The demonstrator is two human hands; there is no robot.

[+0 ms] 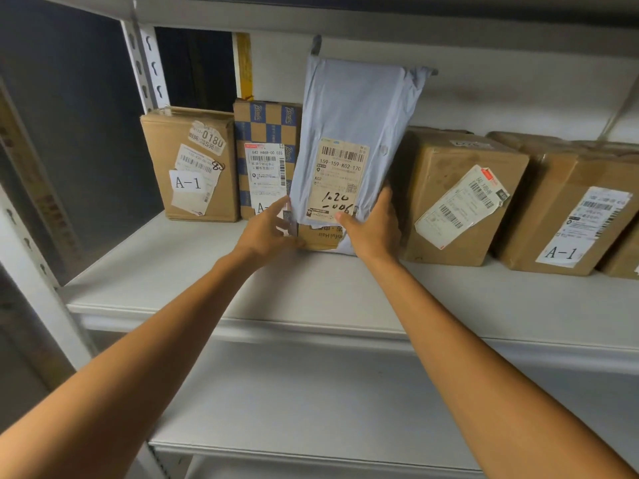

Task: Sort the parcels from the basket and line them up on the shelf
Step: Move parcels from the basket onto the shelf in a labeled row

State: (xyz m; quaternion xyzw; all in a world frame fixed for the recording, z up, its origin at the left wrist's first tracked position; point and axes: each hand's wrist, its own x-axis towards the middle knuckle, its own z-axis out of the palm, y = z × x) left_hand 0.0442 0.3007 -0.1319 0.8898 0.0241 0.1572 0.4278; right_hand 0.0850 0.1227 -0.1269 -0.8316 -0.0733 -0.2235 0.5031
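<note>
A pale blue-grey mailer bag (359, 108) with a beige shipping label stands upright in the row on the white shelf (214, 281). My right hand (371, 226) grips its lower right edge. My left hand (269, 226) touches its lower left corner, fingers spread, by a small brown box (320, 238) mostly hidden behind the bag. Left of the bag stand a blue-and-brown checkered box (266, 129) and a brown box labelled A-1 (190, 164). To the right stand a brown box (460, 195) with a tilted label and another brown A-1 box (567, 209). The basket is out of view.
A white perforated upright post (148, 67) rises at the shelf's left end. A lower shelf (311, 402) lies beneath. The upper shelf's underside (380, 19) hangs just above the bag's top. Bare shelf board runs in front of the row of parcels.
</note>
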